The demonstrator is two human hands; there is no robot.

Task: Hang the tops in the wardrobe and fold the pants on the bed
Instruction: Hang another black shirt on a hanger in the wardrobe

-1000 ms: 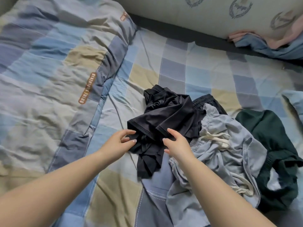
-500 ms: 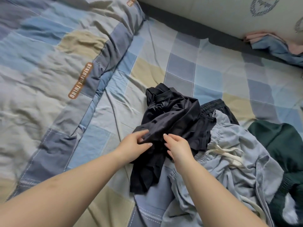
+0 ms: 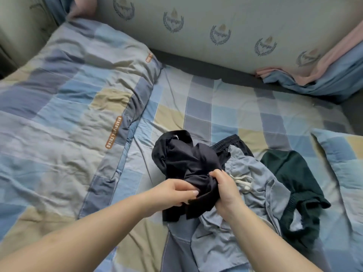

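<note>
A crumpled black garment lies in the middle of the checked bed sheet. My left hand pinches its lower edge from the left, and my right hand is closed on the bunched fabric from the right. Under and beside it lie light grey-blue drawstring pants with a white cord. A dark waistband of another piece pokes out behind them. A dark green garment rests further right.
A checked quilt is heaped over the left half of the bed. A pale padded headboard runs along the back. Pink and blue bedding is bunched at the back right. A checked pillow sits at the right edge.
Both hands have closed on the black garment and gathered it into a tighter bunch. The camera has pulled back, showing more of the headboard and quilt.
</note>
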